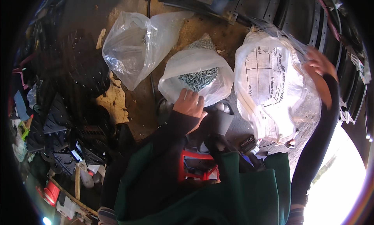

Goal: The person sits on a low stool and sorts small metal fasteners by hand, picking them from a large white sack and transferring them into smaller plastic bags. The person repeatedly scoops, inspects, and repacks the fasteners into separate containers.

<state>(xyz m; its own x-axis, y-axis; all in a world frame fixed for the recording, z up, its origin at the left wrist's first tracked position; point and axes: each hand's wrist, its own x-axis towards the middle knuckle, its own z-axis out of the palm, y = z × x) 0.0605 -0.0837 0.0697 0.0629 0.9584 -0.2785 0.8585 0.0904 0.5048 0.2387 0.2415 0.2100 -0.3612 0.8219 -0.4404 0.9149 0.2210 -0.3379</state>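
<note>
A translucent plastic bag (171, 77) stands rolled wide at the mouth in front of me, and in it lies a heap of small metal screws (199, 79). My left hand (189, 104) rests at its near rim, fingers curled over the plastic. Off to the right, my right hand (320, 65) is slightly blurred, its fingers apart at the right side of a large white printed sack (270, 75). Clear plastic wraps that sack's edge; whether the fingers touch it I cannot tell.
Another clear plastic bag (130, 49) lies at the far left. Dark metal parts (280, 14) are stacked along the far right. Black parts (58, 123) and scraps clutter the left side. A red stool (199, 155) shows below me, and a small dark box (248, 143) lies near the sack.
</note>
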